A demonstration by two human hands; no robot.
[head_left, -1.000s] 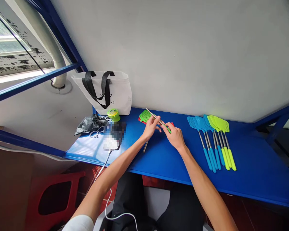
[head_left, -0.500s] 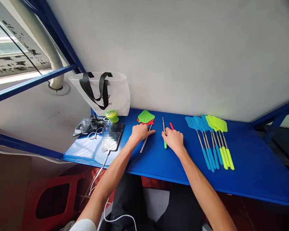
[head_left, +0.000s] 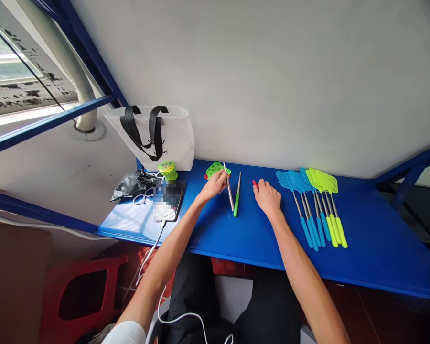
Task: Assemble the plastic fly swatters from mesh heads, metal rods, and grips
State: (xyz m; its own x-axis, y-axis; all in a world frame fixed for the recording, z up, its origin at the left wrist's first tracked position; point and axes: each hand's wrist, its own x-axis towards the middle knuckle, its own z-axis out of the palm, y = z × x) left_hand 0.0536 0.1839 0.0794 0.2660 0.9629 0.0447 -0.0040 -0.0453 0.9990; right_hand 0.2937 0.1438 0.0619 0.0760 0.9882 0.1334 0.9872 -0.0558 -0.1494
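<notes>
My left hand (head_left: 215, 185) is closed around a thin metal rod (head_left: 230, 191), which slants just above the blue tabletop. Behind that hand lies a green mesh fly swatter head (head_left: 217, 168), with the edge of a red one showing underneath. My right hand (head_left: 269, 199) has its fingers closed on a red handle (head_left: 255, 184); only the handle's end shows. Between the two hands rests a green handle (head_left: 236, 205) with a metal rod running out of it.
Several blue fly swatters (head_left: 308, 229) and yellow-green ones (head_left: 337, 224) lie in a row at the right. To the left are a white bag (head_left: 179, 138), a green tub (head_left: 168, 171), scissors (head_left: 139, 198), a black plastic bag (head_left: 123, 186) and a phone on a cable.
My left hand has taken up the metal rod and turned it. My right hand has let go of the green-handled rod and moved right onto the red handle. The green handle lies further left.
</notes>
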